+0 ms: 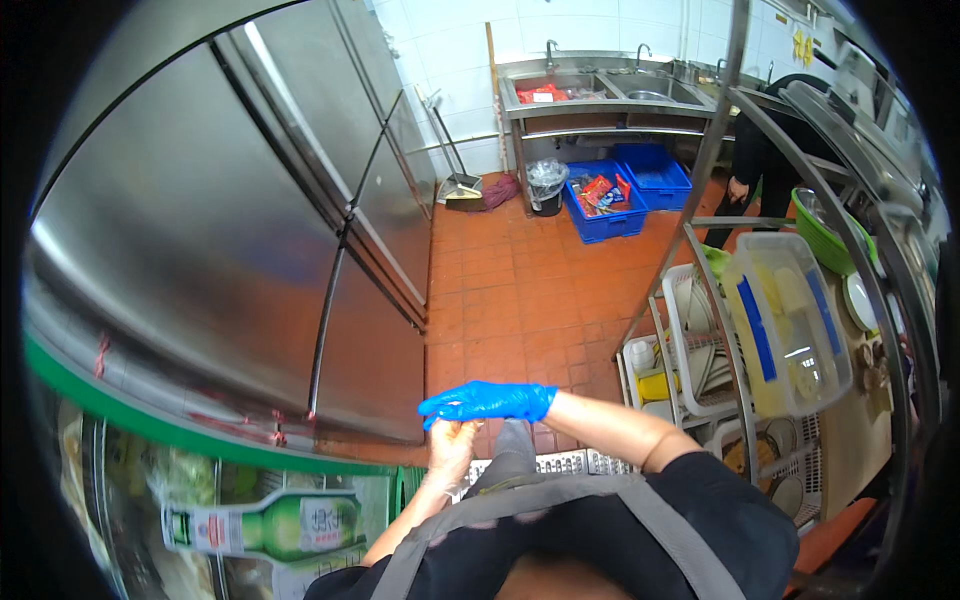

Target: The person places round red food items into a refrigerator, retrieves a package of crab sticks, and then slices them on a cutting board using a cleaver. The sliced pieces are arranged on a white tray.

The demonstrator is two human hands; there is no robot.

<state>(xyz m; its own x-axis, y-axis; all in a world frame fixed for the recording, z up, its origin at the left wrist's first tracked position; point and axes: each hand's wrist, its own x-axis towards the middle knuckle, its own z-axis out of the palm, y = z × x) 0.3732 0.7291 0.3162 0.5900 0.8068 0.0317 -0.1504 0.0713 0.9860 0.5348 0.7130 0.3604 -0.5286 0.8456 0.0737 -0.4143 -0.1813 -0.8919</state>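
My right hand [487,400] wears a thin blue glove that reaches the wrist. Its fingers point left and lie over the fingertips of my left hand [452,442], so the two hands meet. A loose clear plastic glove appears to cover the left hand, bunched at the wrist. Whether either hand grips the other's glove is hidden by the overlap. Beside the left forearm stands a green-framed glass-door fridge [210,459] with a bottle picture [300,525] on its door. Below the hands shows my grey-clad leg [514,450].
Tall stainless steel cabinets [187,172] line the left. At right, a metal rack [712,150] holds a clear plastic bin [787,322] and white dish baskets [694,337]. Blue crates [611,225] sit under the sink [570,105]. A person in dark clothes [765,165] is behind the rack.
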